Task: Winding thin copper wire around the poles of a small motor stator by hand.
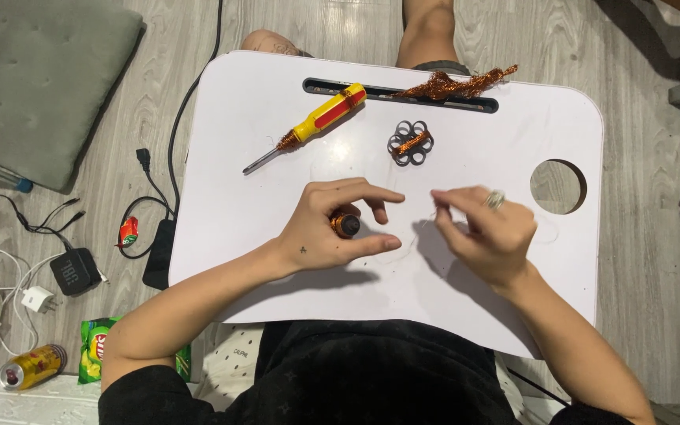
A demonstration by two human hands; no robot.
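grey cushion (45, 75); drink can (31, 367), snack bag (97, 346), white charger (38, 299)

A white lap tray with rounded corners (261, 260) sits over the person's legs, with a long dark slot (320, 83) along its far edge and a round hole (558, 186) cut through at the right. On its far left part lies a yellow-and-red-handled screwdriver (308, 127), tip pointing left and nearer. A tangled bundle of copper wire (454, 83) rests across the slot. Just nearer than that lies a small dark ring-shaped part wound with copper wire (411, 142).
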